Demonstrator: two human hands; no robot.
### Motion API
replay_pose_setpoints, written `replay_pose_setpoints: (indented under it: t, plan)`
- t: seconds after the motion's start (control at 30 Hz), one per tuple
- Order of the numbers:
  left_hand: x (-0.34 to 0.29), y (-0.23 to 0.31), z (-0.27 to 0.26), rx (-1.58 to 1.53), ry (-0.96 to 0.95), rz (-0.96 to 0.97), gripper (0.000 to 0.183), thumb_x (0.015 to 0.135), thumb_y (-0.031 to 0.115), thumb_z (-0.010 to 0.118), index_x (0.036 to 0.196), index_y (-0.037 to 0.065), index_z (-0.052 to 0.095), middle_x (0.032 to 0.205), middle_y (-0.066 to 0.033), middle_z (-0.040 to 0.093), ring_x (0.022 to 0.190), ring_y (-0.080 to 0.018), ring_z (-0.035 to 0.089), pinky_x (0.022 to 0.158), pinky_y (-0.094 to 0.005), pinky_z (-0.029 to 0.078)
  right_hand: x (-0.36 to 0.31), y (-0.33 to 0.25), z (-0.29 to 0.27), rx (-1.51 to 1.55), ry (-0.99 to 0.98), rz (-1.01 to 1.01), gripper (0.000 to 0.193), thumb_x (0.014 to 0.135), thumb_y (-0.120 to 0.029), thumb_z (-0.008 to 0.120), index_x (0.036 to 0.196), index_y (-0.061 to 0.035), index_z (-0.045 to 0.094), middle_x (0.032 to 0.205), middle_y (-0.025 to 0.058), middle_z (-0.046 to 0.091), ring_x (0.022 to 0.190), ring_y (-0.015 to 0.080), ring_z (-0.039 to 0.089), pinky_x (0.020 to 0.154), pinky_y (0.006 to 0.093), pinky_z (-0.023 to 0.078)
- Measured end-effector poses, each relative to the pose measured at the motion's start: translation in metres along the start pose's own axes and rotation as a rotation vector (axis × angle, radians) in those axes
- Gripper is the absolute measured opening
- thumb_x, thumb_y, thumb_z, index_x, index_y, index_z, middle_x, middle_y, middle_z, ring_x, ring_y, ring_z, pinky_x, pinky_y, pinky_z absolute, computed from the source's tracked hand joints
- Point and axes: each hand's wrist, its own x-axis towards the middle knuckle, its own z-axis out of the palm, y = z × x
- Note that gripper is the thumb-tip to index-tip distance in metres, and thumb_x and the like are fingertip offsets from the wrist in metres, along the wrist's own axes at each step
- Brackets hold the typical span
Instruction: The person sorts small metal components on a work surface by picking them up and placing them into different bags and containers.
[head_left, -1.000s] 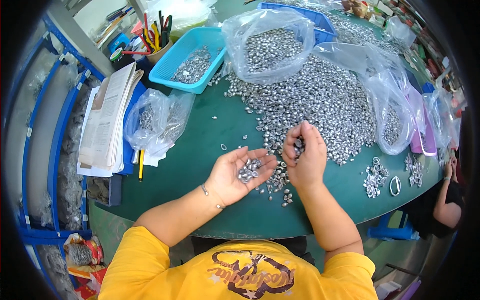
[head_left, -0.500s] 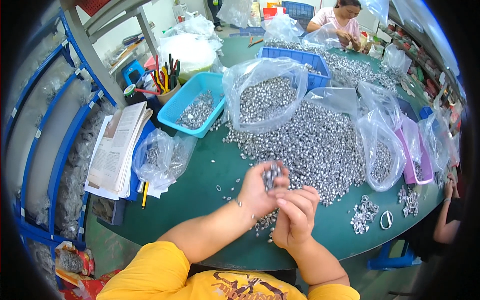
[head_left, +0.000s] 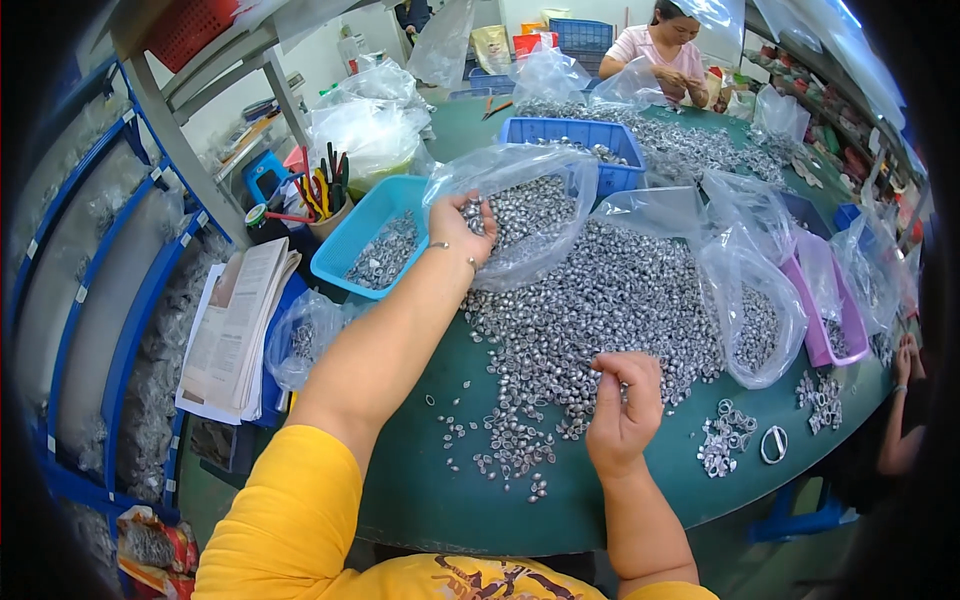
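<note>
My left hand (head_left: pixel 462 232) reaches forward over the left side of an opened clear plastic bag (head_left: pixel 540 262), which is filled with small silver metal pieces. Its fingers are curled, and a few silver pieces show between thumb and fingers. Below the bag spreads a large heap of the same small, rounded silver pieces (head_left: pixel 630 300). At the heap's near edge my right hand (head_left: pixel 625 410) is raised, fingers bent and pressed toward the thumb; whether a piece sits in them is hidden. Loose pieces (head_left: pixel 515 440) are scattered on the green table (head_left: pixel 420 500) between my arms.
A turquoise basket (head_left: pixel 330 262) holding metal pieces stands left of the bag. A blue crate (head_left: pixel 615 175) is behind it. Right of the heap are another clear bag (head_left: pixel 750 372) and a purple basket (head_left: pixel 850 325). A person (head_left: pixel 660 55) works at the far end.
My left hand has moved forward from above the near table to the bag with its handful of silver pieces. My right hand has separated from it and shifted slightly right.
</note>
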Motion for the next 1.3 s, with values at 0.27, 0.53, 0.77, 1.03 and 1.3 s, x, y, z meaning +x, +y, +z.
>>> replay_pose_setpoints:
  t: [0.27, 0.53, 0.77, 1.03, 1.3]
  plan:
    - [0.028, 0.001, 0.007, 0.735, 0.130, 0.530, 0.017, 0.075, 0.004, 0.052, 0.062, 0.000, 0.062, 0.064, -0.0069, 0.061, 0.060, -0.0189, 0.057, 0.059, -0.0298, 0.045, -0.001, -0.001, 0.003, 0.011, -0.030, 0.000, 0.017, 0.075, 0.006, 0.055, 0.087, -0.0032, 0.061, 0.081, 0.0061, 0.062, 0.075, 0.0216, 0.055, 0.073, 0.0315, 0.037]
    - [0.036, 0.001, -0.001, 2.030, -0.162, 0.884, 0.012, 0.073, 0.009, 0.064, 0.081, 0.013, 0.073, 0.086, -0.0148, 0.066, 0.078, -0.0303, 0.063, 0.072, -0.0387, 0.050, -0.001, -0.003, 0.002, -0.011, -0.057, -0.002, 0.016, 0.074, 0.006, 0.056, 0.086, -0.0031, 0.061, 0.080, 0.0065, 0.061, 0.075, 0.0221, 0.055, 0.073, 0.0325, 0.037]
    - [0.043, -0.006, -0.006, 2.338, -0.211, 1.027, 0.019, 0.078, 0.005, 0.051, 0.085, -0.001, 0.067, 0.097, -0.0214, 0.062, 0.089, -0.0361, 0.062, 0.079, -0.0423, 0.050, -0.001, -0.004, 0.005, -0.010, -0.084, 0.011, 0.015, 0.074, 0.007, 0.056, 0.084, -0.0032, 0.061, 0.078, 0.0065, 0.062, 0.073, 0.0221, 0.056, 0.073, 0.0320, 0.037]
    - [0.026, -0.014, 0.008, 2.580, -0.269, 1.047, 0.016, 0.076, 0.006, 0.054, 0.082, 0.005, 0.069, 0.096, -0.0139, 0.061, 0.097, -0.0291, 0.057, 0.083, -0.0393, 0.047, -0.004, -0.003, 0.010, -0.013, -0.132, 0.021, 0.015, 0.075, 0.006, 0.055, 0.085, -0.0031, 0.061, 0.078, 0.0062, 0.062, 0.074, 0.0220, 0.056, 0.074, 0.0318, 0.037]
    - [0.016, -0.019, 0.014, 2.728, -0.365, 0.907, 0.016, 0.076, 0.008, 0.055, 0.084, 0.004, 0.068, 0.102, -0.0153, 0.059, 0.095, -0.0283, 0.058, 0.083, -0.0402, 0.047, -0.009, 0.001, 0.011, -0.034, -0.150, 0.022, 0.014, 0.075, 0.006, 0.055, 0.085, -0.0031, 0.061, 0.078, 0.0067, 0.062, 0.073, 0.0230, 0.056, 0.072, 0.0322, 0.038]
